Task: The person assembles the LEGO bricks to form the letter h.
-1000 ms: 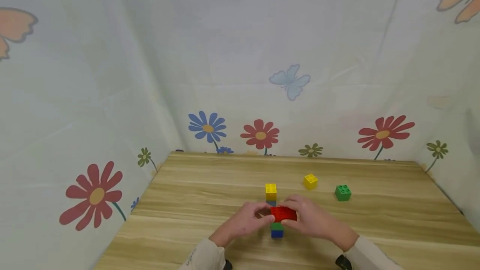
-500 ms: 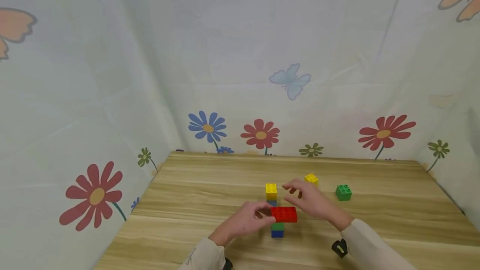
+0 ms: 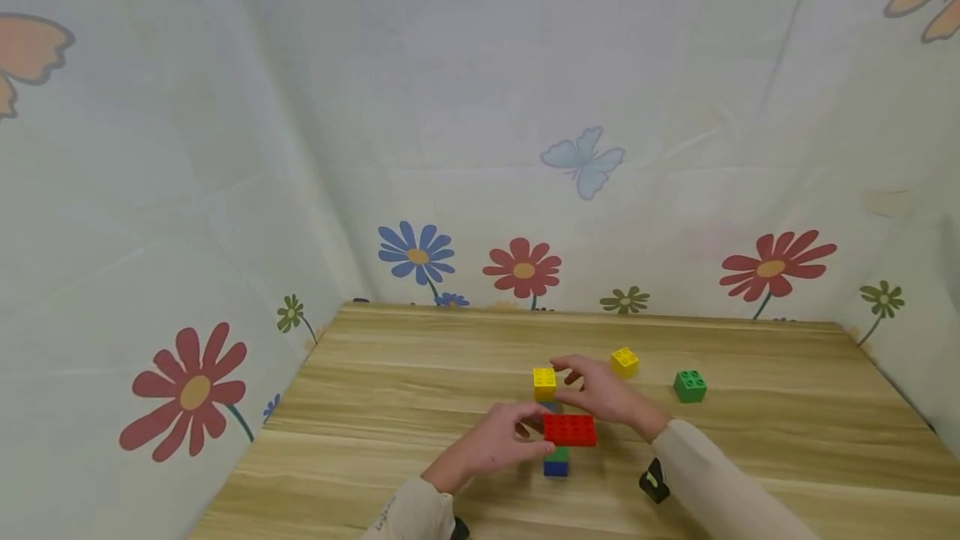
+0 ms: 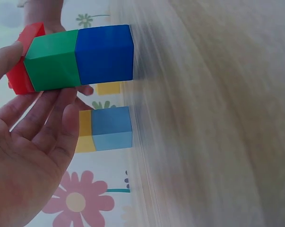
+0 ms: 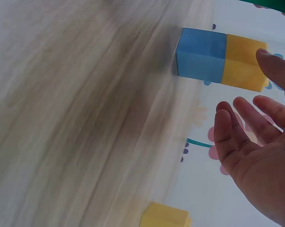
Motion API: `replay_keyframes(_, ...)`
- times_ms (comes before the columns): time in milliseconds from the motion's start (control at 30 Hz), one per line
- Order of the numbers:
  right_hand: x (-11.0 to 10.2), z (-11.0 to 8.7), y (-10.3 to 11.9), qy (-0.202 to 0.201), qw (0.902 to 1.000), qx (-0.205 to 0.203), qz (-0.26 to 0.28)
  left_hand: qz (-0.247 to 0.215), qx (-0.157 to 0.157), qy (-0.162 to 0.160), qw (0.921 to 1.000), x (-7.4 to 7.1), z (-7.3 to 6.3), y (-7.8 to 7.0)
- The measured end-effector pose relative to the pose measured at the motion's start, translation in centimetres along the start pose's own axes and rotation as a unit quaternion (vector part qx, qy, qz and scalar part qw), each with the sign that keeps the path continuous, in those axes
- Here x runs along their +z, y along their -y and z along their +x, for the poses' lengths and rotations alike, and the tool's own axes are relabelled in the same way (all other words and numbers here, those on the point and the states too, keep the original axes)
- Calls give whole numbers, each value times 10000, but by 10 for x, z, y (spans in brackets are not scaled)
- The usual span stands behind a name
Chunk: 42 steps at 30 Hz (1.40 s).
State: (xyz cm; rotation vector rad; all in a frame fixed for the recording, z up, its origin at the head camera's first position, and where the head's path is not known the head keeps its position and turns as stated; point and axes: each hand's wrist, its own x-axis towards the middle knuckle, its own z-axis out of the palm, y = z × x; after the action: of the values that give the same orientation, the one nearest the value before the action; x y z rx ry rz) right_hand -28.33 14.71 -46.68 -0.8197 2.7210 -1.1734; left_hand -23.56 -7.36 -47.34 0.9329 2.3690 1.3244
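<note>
My left hand [image 3: 491,447] pinches the left end of a long red building brick [image 3: 570,430], thumb at the front. That brick lies across the top of a green brick [image 4: 55,59] standing on a dark blue brick [image 4: 104,54], and its right end overhangs. Just behind is a second stack, a yellow brick [image 3: 543,383] on a light blue brick [image 5: 201,54]. Beside its right side hovers my right hand [image 3: 600,390], fingers parted. In the right wrist view the thumb overlaps the yellow brick; whether it touches I cannot tell.
A loose yellow brick [image 3: 624,362] lies behind my right hand, and a loose green brick [image 3: 690,387] farther right. All stand on a wood-grain table [image 3: 420,357], backed by a flowered cloth [image 3: 450,107].
My right hand has let go of the red brick and moved back, then left to the yellow and light blue stack. My left hand stays on the red brick.
</note>
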Motion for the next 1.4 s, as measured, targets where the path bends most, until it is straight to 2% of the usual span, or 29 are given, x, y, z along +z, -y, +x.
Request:
replay_keyframes(267,9,9,-5,179,9998,9,52,140,186,0,9997,1,0,0)
replay_keyframes(400,11,10,-7,177,9997,77,135,67,168,52,9998,1,1,-1)
replay_keyframes(600,9,7,-10,154,9996,-137,191,54,157,51,9998,2,3,0)
replay_keyframes(800,2,-1,-13,190,9997,-44,132,245,210,21,9995,2,3,0)
replay_keyframes(1067,-8,-18,-15,162,9994,179,234,349,79,4,9994,3,6,-5)
replay_keyframes(1400,-22,-41,-17,230,9995,183,64,577,-139,-104,9982,6,10,-15)
